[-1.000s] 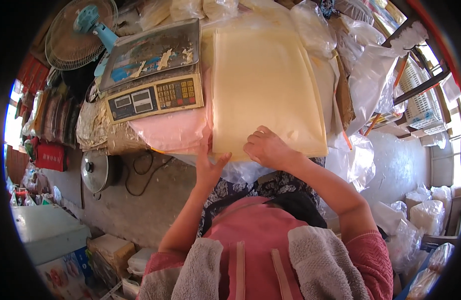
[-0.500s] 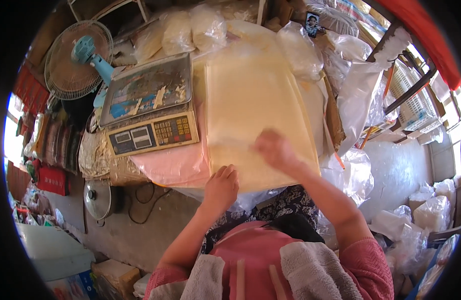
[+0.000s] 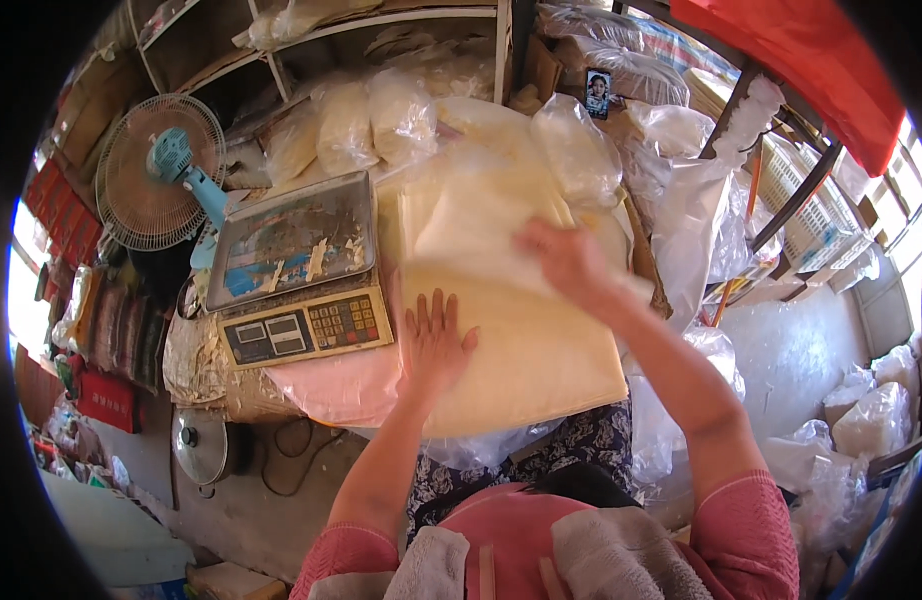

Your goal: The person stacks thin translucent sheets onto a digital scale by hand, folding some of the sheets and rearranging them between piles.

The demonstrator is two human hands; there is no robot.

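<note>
Pressing flat, the left hand (image 3: 436, 345) is spread open on the cream sheet stack (image 3: 526, 350) — a top sheet (image 3: 471, 225) is gripped by the blurred right hand (image 3: 566, 262), half peeled; the stack beneath seems untouched.

We see a stack of cream-yellow sheets (image 3: 521, 340), large, rectangular, thin, lying flat on the counter just right of the weighing scale. Its near edge overhangs the counter front. The top sheet (image 3: 481, 235) is lifted and folded back at the far end, slightly translucent, blurred there.
</note>
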